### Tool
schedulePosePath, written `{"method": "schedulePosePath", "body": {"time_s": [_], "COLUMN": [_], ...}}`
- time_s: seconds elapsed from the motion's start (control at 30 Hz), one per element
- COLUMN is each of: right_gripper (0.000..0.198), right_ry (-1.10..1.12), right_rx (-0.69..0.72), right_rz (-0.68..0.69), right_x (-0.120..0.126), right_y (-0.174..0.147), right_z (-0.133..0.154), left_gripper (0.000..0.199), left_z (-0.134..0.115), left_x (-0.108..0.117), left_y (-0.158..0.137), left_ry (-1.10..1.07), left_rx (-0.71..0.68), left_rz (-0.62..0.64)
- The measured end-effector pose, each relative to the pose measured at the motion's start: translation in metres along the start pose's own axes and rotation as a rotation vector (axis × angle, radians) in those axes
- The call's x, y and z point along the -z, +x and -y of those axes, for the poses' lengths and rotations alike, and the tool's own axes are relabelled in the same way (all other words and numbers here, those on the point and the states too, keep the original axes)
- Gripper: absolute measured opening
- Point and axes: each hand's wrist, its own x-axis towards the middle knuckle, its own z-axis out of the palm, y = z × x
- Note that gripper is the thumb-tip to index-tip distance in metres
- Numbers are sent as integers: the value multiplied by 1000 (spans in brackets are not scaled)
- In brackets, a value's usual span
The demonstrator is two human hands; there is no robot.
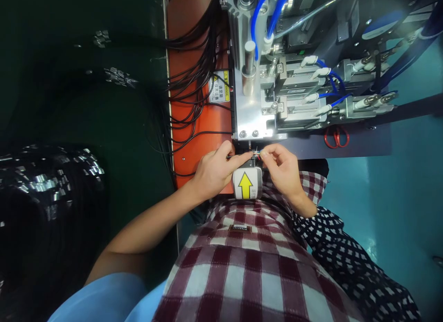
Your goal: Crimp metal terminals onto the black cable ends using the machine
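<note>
Two bare hands meet at the near edge of a machine, over a small bundle of coloured wires; the bundle lies between the fingertips, just nearer than a shiny metal plate. The right hand has thumb and forefinger together, pinched on the wires from the right; the left hand comes from the left with its forefinger stretched straight to the wire ends, its other fingers curled; whether it grips anything, I cannot tell. The opposed fingertips seem placed to keep such thin strands steady and in line.

One white label with one yellow arrow sits just nearer than the fingers, pointing away from the person, probably to show a direction of feed; one warning label is on the orange base to the left, likely put there to be seen from the working side; one pair of red-handled scissors lies to the right, perhaps kept close for easy reach; two screws show along the plate's near edge; the black cables at far left overlap too much to count.
</note>
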Motion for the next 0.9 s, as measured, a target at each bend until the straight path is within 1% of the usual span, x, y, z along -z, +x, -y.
{"method": "schedulePosePath", "body": {"time_s": [0.17,0.37,0.63,0.9], "right_gripper": [14,13,12,11], "right_ry": [3,0,-29,-109], "right_rx": [2,6,76,125], "right_rz": [5,1,-20,-31], "right_x": [0,0,-2,-2], "right_y": [1,1,0,0], "right_z": [1,0,-7,-9], "left_gripper": [35,35,35,37], "left_z": [1,0,0,0], "left_x": [0,0,0,-1], "left_y": [-1,0,0,0], "left_ry": [-4,48,46,59], "left_rx": [2,-4,-7,-3], "left_rz": [-2,4,6,-6]}}
